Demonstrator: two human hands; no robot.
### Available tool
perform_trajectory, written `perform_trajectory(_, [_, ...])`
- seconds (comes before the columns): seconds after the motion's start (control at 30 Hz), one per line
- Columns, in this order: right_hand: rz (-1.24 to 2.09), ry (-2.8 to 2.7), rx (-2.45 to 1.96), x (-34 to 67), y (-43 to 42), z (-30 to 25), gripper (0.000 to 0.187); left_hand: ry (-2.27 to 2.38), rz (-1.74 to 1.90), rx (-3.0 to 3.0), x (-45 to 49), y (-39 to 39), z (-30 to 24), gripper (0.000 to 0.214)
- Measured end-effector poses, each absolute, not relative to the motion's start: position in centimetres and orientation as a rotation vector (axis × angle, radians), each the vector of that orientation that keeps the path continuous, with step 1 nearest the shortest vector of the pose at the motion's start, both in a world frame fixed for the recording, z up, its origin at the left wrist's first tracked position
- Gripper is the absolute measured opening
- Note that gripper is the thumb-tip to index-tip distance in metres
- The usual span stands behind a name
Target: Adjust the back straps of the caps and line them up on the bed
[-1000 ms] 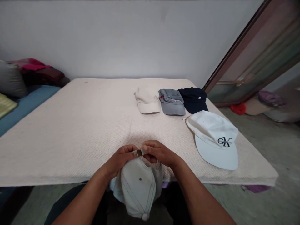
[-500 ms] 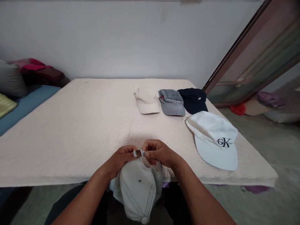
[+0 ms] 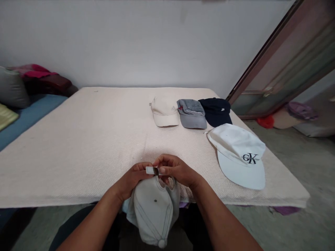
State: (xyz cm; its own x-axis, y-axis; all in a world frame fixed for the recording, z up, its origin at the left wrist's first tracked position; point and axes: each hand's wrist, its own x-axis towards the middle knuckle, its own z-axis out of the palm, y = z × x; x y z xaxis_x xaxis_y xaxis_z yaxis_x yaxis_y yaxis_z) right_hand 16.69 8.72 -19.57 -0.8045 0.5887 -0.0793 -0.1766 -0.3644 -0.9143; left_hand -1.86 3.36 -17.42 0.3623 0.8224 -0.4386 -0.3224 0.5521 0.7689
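Both my hands hold a pale grey-white cap [image 3: 153, 216] at the near edge of the mattress, its crown hanging toward me. My left hand [image 3: 134, 177] pinches the white strap end [image 3: 150, 170] at the back of the cap. My right hand [image 3: 176, 170] is closed on the strap beside the small metal buckle [image 3: 155, 171]. The fingers of both hands meet over the buckle.
A cream mattress [image 3: 91, 139] fills the middle. On it lie a cream cap [image 3: 164, 111], a grey cap [image 3: 192, 113], a navy cap [image 3: 216, 111] and a white cap with a dark logo [image 3: 239, 153]. Cushions [image 3: 15, 90] sit at left, a leaning frame [image 3: 282, 59] at right.
The white strap end has slid further out to the left past the buckle. My right hand's fingers have shifted slightly left and up. The cap hangs much as before.
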Motion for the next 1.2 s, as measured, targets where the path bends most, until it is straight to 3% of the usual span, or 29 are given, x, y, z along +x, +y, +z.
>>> perform_trajectory(0.2, [2.258, -1.428, -0.59, 18.0, 9.0, -19.3, 0.024, 0.847, 0.909, 0.521, -2.9, 3.5, -18.1, 0.014])
perform_trajectory(0.43, [2.323, -1.368, -0.568, 17.0, 8.4, -19.8, 0.02, 0.989, 0.789, 0.706, -2.3, 3.3, -17.6, 0.016])
perform_trajectory(0.97, [2.141, -1.496, -0.887, 16.3, 8.4, -19.8, 0.022, 1.119, 0.737, 1.142, -2.2, 3.1, -18.0, 0.018])
perform_trajectory(1.2, [2.114, -1.53, -0.856, 16.3, 8.6, -19.7, 0.027, 1.166, 0.814, 0.833, -1.9, 3.3, -18.4, 0.018])
